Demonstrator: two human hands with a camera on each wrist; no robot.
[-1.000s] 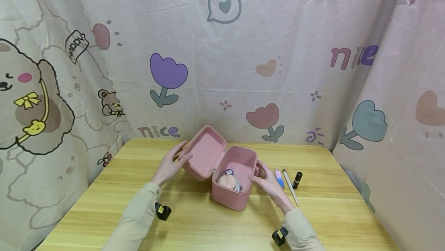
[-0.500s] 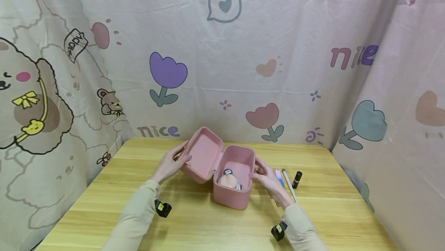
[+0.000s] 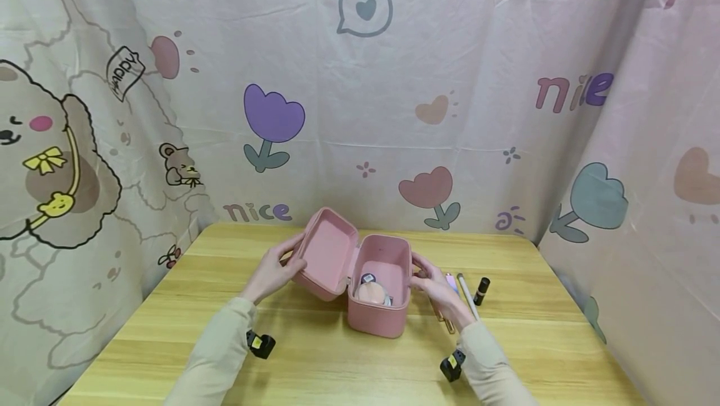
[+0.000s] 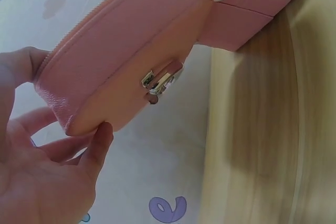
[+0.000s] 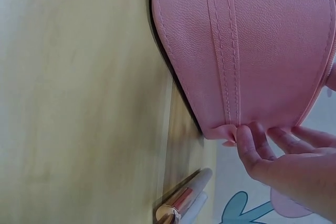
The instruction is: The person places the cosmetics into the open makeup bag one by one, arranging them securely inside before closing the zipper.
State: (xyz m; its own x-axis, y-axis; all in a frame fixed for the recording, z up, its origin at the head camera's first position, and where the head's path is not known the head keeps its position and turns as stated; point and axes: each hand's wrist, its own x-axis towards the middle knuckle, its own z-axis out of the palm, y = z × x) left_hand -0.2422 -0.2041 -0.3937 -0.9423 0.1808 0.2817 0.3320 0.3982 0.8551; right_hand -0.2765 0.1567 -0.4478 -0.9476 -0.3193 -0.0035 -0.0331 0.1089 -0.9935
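— Open pink leather-look box [image 3: 375,320] turns a little since the earlier frame, front wall squarer to the person; its hinged pink lid [image 3: 326,250] shifts slightly left and down.

— Meaning?

— Inside faces the person more directly, I'd judge. Contents look unaffected.

— Hands?

— Left hand [image 3: 274,272] pinches the lid's outer end, thumb on the zipped rim, fingers underneath. Right hand [image 3: 435,285] holds the box's right side, fingers curled in at the wall, thumb by the rim.

— Where's the box?

— Middle of the light wooden table [image 3: 332,365], lid tilted out on its left. Inside: round peach pad [image 3: 371,293], small dark-blue round item [image 3: 368,278] behind it, more under the pad, can't tell what.

— Around it?

— Right side: pink-and-blue item [image 3: 452,280], slim white stick [image 3: 467,294], short black cylinder [image 3: 481,292]. Gold-ended tubes [image 3: 450,326] now peek out beside the right wrist.

— Anything in the way?

— Right hand and forearm partly cover those loose items; tubes lie near the box, could get knocked.
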